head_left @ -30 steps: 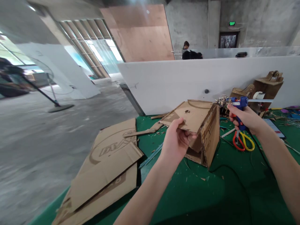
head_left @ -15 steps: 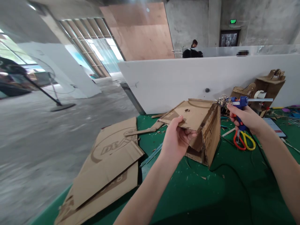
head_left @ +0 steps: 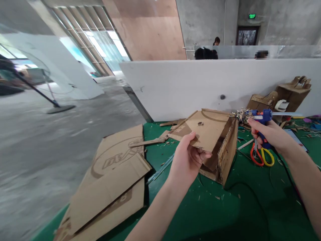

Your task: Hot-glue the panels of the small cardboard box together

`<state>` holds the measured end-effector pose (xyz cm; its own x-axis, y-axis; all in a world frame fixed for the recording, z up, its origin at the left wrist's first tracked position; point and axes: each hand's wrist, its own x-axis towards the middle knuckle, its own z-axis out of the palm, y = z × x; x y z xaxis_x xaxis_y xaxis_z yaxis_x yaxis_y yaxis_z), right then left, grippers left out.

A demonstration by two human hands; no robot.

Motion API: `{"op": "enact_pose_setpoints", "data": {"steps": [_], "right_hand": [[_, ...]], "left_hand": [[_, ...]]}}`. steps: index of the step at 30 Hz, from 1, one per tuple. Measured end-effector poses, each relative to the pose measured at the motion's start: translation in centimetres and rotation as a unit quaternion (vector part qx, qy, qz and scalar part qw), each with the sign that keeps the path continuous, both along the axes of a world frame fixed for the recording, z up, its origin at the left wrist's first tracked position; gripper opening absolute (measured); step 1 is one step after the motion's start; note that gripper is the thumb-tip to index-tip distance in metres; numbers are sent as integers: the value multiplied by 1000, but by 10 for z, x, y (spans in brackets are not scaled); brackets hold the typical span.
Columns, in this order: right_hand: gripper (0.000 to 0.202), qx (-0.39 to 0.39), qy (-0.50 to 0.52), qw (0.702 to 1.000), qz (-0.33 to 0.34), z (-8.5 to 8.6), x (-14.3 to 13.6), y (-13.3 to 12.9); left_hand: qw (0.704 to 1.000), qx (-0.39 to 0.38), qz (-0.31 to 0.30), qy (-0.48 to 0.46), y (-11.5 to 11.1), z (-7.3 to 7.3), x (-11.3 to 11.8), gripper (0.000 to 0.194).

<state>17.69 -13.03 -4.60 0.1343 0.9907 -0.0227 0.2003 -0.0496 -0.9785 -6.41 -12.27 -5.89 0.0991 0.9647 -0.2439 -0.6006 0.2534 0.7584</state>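
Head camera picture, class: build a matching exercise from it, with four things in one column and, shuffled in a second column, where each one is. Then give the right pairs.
Things
1. glue gun
2. cardboard box
3. scissors
4. flat cardboard sheets

Places
A. lying on the green table, below the right hand
B. gripped in the right hand
C. spread over the table's left end
D. its top flap pinched by the left hand

Pairs: 1-B, 2-D, 3-A, 4-C
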Motion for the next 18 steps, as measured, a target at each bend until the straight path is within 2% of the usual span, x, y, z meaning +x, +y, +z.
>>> {"op": "enact_pose_setpoints", "data": {"steps": [10,18], "right_hand": [[65,-27,13,999,-24,4,-4,-4],[63,-16,-27,999,-24,3,-1,-9]], "left_hand": [[1000,-4,2,-15,1,-3,-2,12],[999,-29,39,-15,2,1,0,6]]}}
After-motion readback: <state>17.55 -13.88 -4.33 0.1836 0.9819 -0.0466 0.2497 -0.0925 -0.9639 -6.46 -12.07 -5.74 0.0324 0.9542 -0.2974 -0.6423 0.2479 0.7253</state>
